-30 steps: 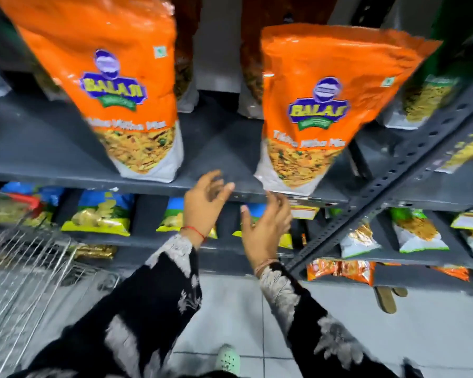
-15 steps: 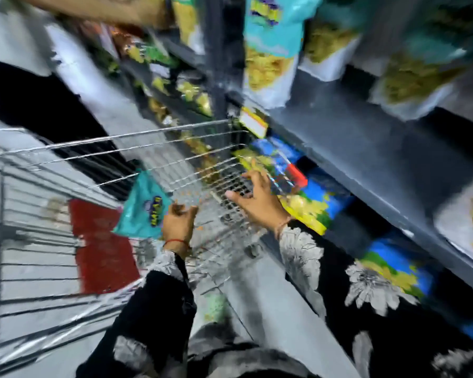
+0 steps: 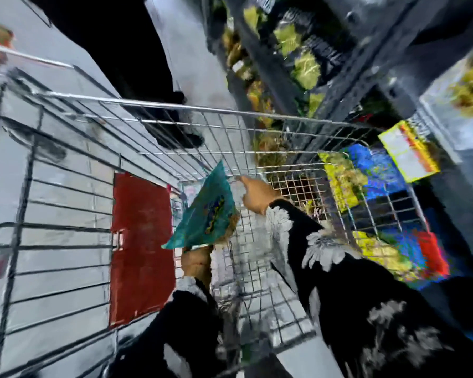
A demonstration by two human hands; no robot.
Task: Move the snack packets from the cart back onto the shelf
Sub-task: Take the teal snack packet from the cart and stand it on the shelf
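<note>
Blurred frame: the left hand (image 3: 196, 261) grips a teal snack packet (image 3: 206, 214) by its lower edge, held above the wire cart (image 3: 175, 107). The right hand (image 3: 256, 195) reaches to the packet's upper corner. Shelves (image 3: 366, 85) of packets stand alongside, right.

A teal snack packet (image 3: 206, 212) sits at the centre of the frame, held up above the wire cart (image 3: 175, 110), its flat printed face turned toward the camera and tilted so 1 corner points up. A blue and yellow logo shows on its front, blurred; yellowish snack shows at its lower right edge. Its bottom edge is pinched from below. The cart fills the left and middle of the frame, silver wire, with a red panel on its left wall. The dark grey shelf (image 3: 393, 64) runs along the right and upper right, stocked with blurred yellow, green and blue packets.
</note>
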